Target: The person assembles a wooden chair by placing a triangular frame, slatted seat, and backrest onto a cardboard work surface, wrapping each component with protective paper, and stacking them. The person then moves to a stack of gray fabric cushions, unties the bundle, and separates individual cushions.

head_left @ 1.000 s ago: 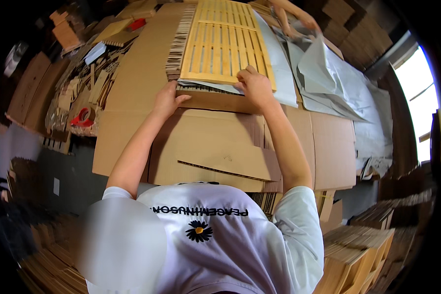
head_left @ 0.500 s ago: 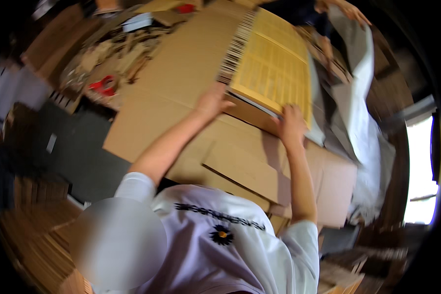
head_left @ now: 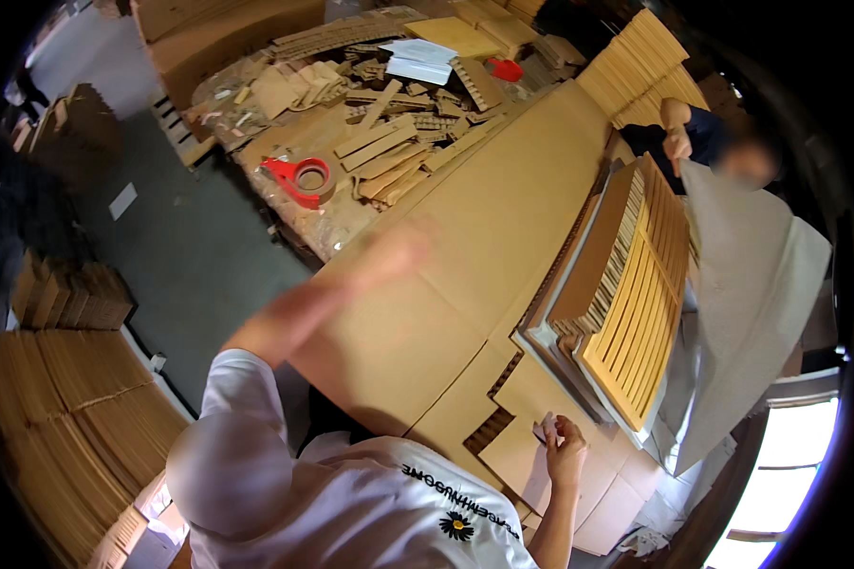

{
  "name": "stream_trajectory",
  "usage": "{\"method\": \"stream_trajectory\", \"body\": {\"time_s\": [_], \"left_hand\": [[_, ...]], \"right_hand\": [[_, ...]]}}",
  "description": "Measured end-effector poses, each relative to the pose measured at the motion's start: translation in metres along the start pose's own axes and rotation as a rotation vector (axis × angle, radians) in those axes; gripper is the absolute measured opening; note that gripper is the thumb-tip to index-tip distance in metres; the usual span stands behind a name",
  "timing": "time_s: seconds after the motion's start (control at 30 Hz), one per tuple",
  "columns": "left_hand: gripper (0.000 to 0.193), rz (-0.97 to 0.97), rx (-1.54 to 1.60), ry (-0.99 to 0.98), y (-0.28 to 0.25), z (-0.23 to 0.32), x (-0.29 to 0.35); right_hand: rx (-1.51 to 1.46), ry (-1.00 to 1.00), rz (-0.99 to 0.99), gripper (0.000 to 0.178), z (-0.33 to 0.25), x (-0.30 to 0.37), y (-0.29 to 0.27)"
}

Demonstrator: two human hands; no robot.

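Observation:
My left hand [head_left: 400, 250] hangs over a big brown cardboard sheet [head_left: 446, 284], smeared by motion, so its fingers cannot be made out. At the near right, my right hand [head_left: 566, 453] is closed in a pinch on a small pale piece [head_left: 546, 427], perhaps paper, above a cardboard flap [head_left: 527, 450]. Just beyond that hand lies a stack with a yellow slatted wooden panel [head_left: 628, 356]. A brown board [head_left: 588, 251] and corrugated strips [head_left: 626, 247] lie along the panel's left side. Neither hand touches the panel.
A red tape dispenser [head_left: 299, 182] and many cardboard scraps [head_left: 380, 147] cover the far-left table. At the right, another person's hand [head_left: 677, 144] holds up a large grey-white sheet [head_left: 754, 256]. Cardboard stacks [head_left: 66, 417] stand at the near left; more slatted panels [head_left: 636, 71] stand at the back.
Both my hands have come off the slatted panel's near edge. The left has swung out over the cardboard; the right has drawn nearer, pinching the pale piece. The view has turned.

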State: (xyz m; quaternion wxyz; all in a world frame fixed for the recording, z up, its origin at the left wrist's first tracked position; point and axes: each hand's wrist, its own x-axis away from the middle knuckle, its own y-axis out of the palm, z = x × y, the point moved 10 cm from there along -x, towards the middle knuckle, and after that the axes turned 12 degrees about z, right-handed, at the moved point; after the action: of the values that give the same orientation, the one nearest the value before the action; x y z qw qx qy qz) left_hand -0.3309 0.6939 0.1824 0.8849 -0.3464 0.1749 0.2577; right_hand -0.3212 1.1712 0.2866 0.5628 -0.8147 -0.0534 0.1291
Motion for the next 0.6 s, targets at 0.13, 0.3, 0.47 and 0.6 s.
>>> {"method": "stream_trajectory", "body": {"time_s": [0.13,0.3,0.47,0.6], "left_hand": [[0.045,0.042,-0.524,-0.258,-0.090,-0.112,-0.088],[0.019,-0.135,-0.591,-0.153,-0.029,-0.184,-0.097],[0.019,-0.027,-0.549,-0.165,-0.032,-0.211,-0.093],[0.023,-0.038,-0.687,-0.265,-0.057,-0.203,-0.107]], "right_hand": [[0.106,-0.108,-0.111,0.020,-0.011,-0.003,0.014],[-0.280,0.417,0.153,0.019,0.042,-0.005,-0.029],[0.173,0.108,0.948,0.041,-0.003,-0.040,-0.200],[0.425,-0.183,0.715,0.073,-0.049,-0.084,-0.180]]}}
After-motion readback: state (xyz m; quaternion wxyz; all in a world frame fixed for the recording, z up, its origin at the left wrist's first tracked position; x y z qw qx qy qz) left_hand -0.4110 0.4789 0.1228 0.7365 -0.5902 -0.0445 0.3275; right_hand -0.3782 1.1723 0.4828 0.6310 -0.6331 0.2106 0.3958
